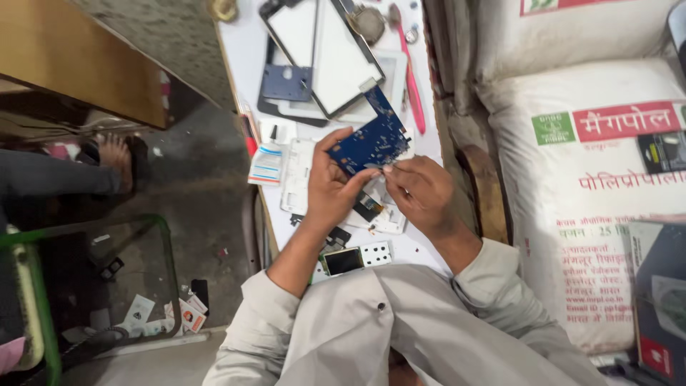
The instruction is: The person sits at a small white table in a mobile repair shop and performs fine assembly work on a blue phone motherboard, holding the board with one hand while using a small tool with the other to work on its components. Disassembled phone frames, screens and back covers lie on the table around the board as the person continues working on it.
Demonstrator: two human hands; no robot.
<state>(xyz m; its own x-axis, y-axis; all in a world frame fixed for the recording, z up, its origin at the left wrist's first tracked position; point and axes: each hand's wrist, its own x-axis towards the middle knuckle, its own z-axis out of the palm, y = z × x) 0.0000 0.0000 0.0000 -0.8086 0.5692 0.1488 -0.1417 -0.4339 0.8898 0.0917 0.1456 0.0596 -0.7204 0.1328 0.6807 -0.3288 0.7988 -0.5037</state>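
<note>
We see the person from above, dressed in a light grey, collared shirt (400, 322) of plain woven cloth. A small dark button (379, 306) sits on the front placket, near the fold of the collar. Both sleeves are long but pushed back: the left sleeve (268, 314) bunches into soft creases just below the elbow, and the right sleeve (493, 275) ends in a rolled, slightly paler cuff at the forearm. Beyond these cuffs we note bare forearms, a bare left hand (330, 187) and a bare right hand (423, 194). We find no rings, watch or gloves visible on either hand. The fabric shows broad wrinkles across the shoulders and chest.
</note>
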